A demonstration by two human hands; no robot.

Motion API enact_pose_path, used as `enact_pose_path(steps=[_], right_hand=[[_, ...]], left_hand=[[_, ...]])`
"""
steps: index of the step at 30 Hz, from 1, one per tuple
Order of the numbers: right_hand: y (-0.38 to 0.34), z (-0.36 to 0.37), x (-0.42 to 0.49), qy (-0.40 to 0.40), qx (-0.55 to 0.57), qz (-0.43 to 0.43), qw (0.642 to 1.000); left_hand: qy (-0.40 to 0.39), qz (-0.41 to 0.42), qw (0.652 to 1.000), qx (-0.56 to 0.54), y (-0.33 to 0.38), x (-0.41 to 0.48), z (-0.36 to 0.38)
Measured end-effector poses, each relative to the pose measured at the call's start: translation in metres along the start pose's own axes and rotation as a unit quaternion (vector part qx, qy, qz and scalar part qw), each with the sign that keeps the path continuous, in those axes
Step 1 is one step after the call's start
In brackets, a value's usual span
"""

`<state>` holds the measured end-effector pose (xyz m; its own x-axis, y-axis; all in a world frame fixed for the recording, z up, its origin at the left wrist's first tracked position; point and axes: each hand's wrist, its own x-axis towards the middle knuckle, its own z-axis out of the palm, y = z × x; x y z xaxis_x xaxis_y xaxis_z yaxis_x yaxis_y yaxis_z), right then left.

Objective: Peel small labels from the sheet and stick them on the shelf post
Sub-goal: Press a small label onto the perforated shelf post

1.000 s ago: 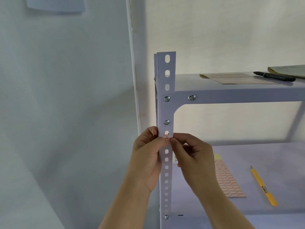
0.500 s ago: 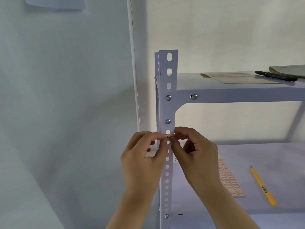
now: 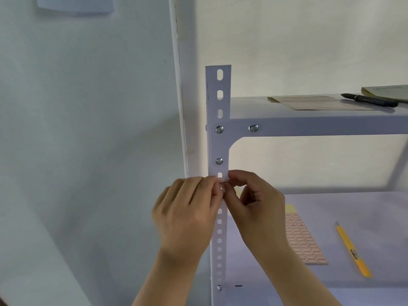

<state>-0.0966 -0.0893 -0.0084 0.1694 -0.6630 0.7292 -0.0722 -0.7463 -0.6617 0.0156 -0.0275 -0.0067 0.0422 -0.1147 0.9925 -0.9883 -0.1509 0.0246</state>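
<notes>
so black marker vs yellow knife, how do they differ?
The black marker lies on the upper shelf, partly on papers; the yellow utility knife lies on the lower shelf, on bare surface. The marker looks thicker, the knife slimmer. Both lie flat, untouched by either hand.

Looks like a storeroom or back-office corner: bolted slotted-angle steel shelving [image 3: 218, 102] against bare painted walls, with paperwork [image 3: 318, 102], a black marker [image 3: 371, 100] and a notepad [image 3: 388, 91] on the top shelf, plus a label sheet [image 3: 304, 241] and yellow utility knife [image 3: 353, 252] below.
</notes>
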Motion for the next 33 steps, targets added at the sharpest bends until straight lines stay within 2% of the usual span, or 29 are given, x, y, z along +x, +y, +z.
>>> enact_pose_path(steps=[5,13,19,26,33], right_hand=[[0.002,-0.001,0.002,-0.009,-0.003,-0.011,1.0],[0.006,0.0,0.001,-0.007,0.011,-0.019,1.0],[0.007,0.001,0.001,-0.011,0.015,-0.023,1.0],[0.006,0.001,-0.001,-0.003,0.036,-0.04,0.999],[0.004,0.002,-0.003,0.003,0.031,-0.037,0.999]], left_hand=[[0.005,-0.002,0.999,0.032,0.003,-0.001,0.007],[-0.025,-0.026,0.999,0.015,0.004,-0.004,0.01],[0.0,-0.042,0.999,-0.034,0.0,-0.014,0.009],[0.028,-0.006,1.0,-0.011,-0.001,-0.014,0.007],[-0.018,-0.04,0.999,0.007,0.006,-0.009,0.008]])
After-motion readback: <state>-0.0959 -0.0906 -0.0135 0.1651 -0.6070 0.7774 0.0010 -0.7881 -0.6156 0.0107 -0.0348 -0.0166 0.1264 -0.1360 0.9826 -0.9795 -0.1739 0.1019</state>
